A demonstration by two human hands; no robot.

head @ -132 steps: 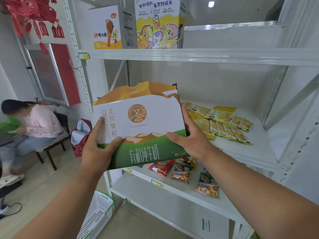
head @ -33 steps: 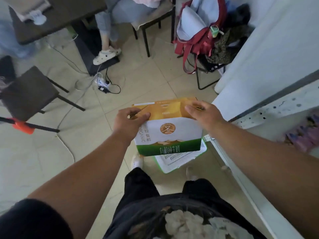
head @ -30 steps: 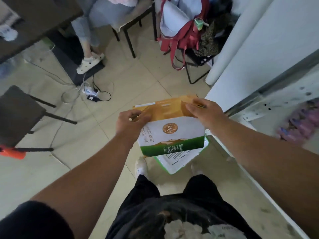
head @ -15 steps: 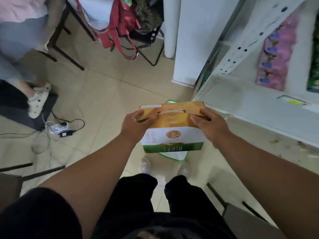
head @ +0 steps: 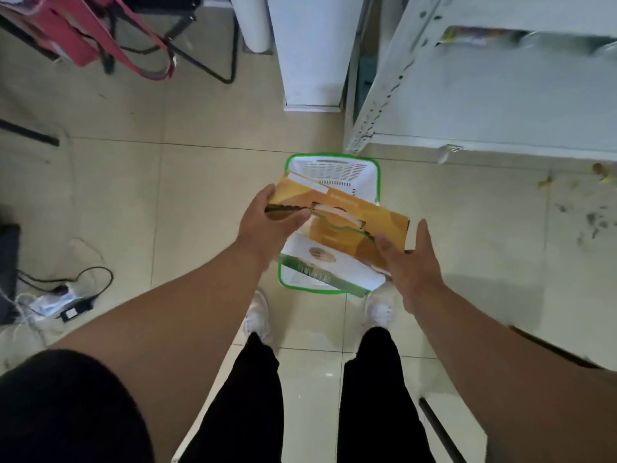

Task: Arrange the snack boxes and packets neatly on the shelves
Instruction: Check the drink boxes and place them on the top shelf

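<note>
I look straight down at the floor. An orange, white and green milk box (head: 337,237) with a cut-out carry handle hangs tilted over a white basket with a green rim (head: 332,157). My left hand (head: 267,225) grips the box's upper left end, thumb on top. My right hand (head: 412,265) holds the lower right end, thumb on the orange face and fingers straight along the end. The box hides most of the basket. A white shelf (head: 484,105) lies at the upper right, with a blurred packet (head: 477,35) at its back.
My legs and white shoes stand just behind the basket. A power strip with cables (head: 63,304) lies on the tiles at left. A red bag (head: 76,31) and black chair legs (head: 200,58) are at top left. A white panel (head: 310,51) stands beside the shelf upright (head: 384,95).
The box came away from the shelves and down over the basket. Over the last half second my view dropped straight down and the box tilted, right end nearer me.
</note>
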